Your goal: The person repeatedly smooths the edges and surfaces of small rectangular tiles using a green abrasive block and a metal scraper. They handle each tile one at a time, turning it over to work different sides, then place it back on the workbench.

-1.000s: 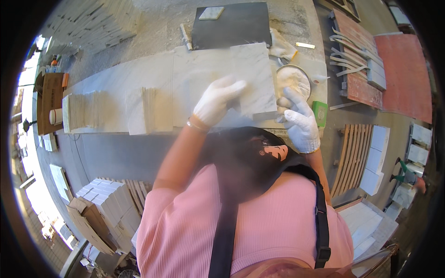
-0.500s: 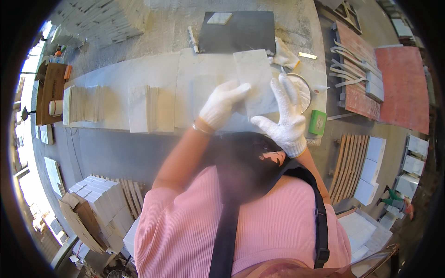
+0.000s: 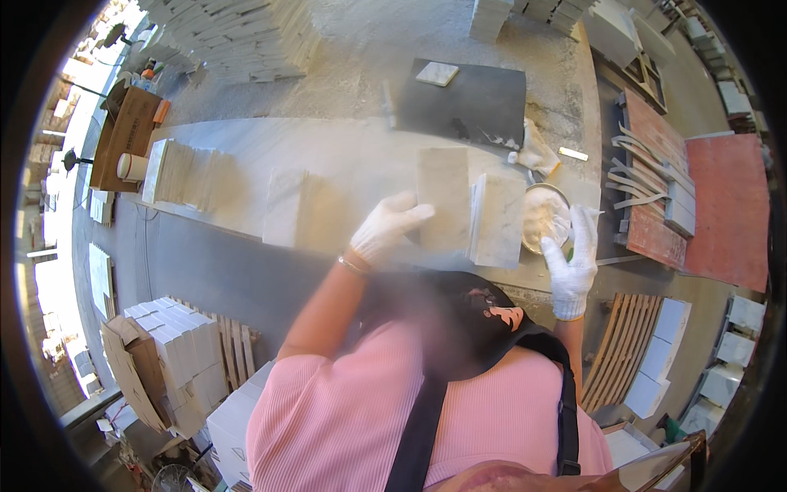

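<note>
My left hand, in a white knit glove, is closed, its thumb and fingertips at the left edge of a greyish flat tile. Whether that tile is lifted is hard to tell. Just to its right is a stack of pale tiles, several edges showing on its left side. My right hand, gloved the same way, holds nothing, with thumb and fingers apart. It is raised at the right of the stack, close to a round bowl of whitish material.
A black mat bearing a small white tile lies beyond. Near it are a crumpled glove and a small yellowish bar. More tile stacks stand leftward. Slatted pallets and a red board are at right.
The white tile between my hands is no longer held up there. My right hand has moved right, toward the bowl. My left hand is now at the greyish tile. The view has shifted.
</note>
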The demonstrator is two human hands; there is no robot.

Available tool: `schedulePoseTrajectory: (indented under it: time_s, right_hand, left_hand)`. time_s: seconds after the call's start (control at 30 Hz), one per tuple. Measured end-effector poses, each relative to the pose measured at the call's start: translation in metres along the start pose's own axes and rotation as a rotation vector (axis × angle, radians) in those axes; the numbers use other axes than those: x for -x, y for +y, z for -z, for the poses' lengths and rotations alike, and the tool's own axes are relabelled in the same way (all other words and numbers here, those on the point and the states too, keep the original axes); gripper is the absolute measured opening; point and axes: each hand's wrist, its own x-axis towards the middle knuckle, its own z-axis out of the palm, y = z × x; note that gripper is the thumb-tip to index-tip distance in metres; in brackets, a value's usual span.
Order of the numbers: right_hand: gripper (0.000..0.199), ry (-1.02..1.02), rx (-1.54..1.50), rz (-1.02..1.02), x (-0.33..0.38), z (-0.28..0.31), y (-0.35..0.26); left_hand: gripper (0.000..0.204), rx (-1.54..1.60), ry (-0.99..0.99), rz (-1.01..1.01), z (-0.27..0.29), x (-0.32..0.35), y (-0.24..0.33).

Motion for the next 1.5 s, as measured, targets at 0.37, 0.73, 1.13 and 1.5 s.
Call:
schedulePoseTrajectory:
  time_s: [0.37, 0.73, 1.13, 1.5]
  right_hand:
    - [0.059, -0.13, -0.152, -0.113, 0.021, -0.007, 0.003]
    - [0.059, -0.17, -0.018, -0.012, 0.014, -0.018, -0.014]
    - [0.063, -0.439, 0.505, 0.323, -0.052, -0.097, -0.022]
    - [0.07, -0.354, 0.533, 0.297, -0.055, -0.117, -0.008]
  left_hand:
    - [0.031, -0.13, 0.081, 0.209, 0.057, 0.008, -0.053]
    - [0.063, -1.047, 0.254, 0.234, 0.037, -0.007, -0.024]
    - [0.108, -1.247, 0.393, 0.166, -0.018, -0.03, -0.041]
    - [0.106, -1.257, 0.324, 0.262, -0.022, -0.052, -0.019]
